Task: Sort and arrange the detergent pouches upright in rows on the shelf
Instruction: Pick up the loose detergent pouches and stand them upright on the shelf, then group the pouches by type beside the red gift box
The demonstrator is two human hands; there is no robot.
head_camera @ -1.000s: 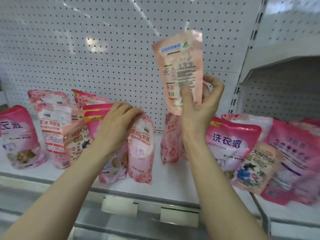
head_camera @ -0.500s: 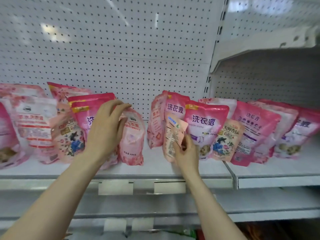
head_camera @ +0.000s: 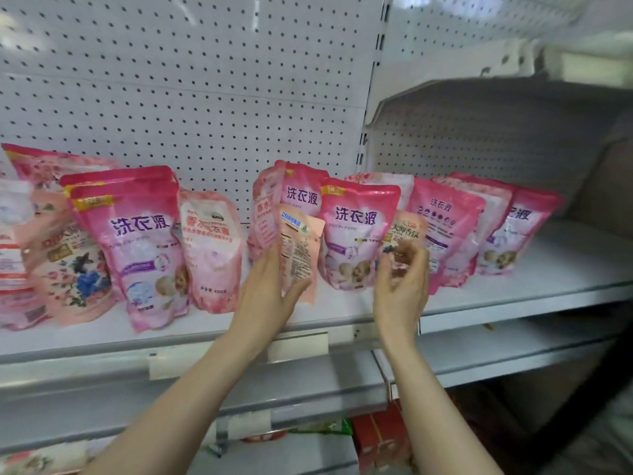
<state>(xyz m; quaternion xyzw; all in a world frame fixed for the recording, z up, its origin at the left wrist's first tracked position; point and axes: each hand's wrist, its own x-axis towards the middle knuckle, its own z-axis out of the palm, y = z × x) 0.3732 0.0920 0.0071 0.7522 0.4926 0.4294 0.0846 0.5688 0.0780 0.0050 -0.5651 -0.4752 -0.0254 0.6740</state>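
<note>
Pouches at shelf's left end: glossy pink plastic (head_camera: 137, 248), crinkled, standing upright.
Left hand (head_camera: 265, 296): now off the left pouches, clamped on the pale peach pouch (head_camera: 299, 255) mid-shelf (head_camera: 565, 269).
Right hand (head_camera: 402, 286): fingers curled on the small floral pouch (head_camera: 407, 231); it let the peach one go.

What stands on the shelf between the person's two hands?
In the head view, a bright pink pouch stands upright between the left hand and right hand.

The right hand (head_camera: 401, 286) is smeared with motion blur where it covers the small peach pouch (head_camera: 407, 231), the leftmost pouches (head_camera: 13, 255) run off the frame's edge, and the packets on the lower shelf (head_camera: 380, 437) sit half hidden.
</note>
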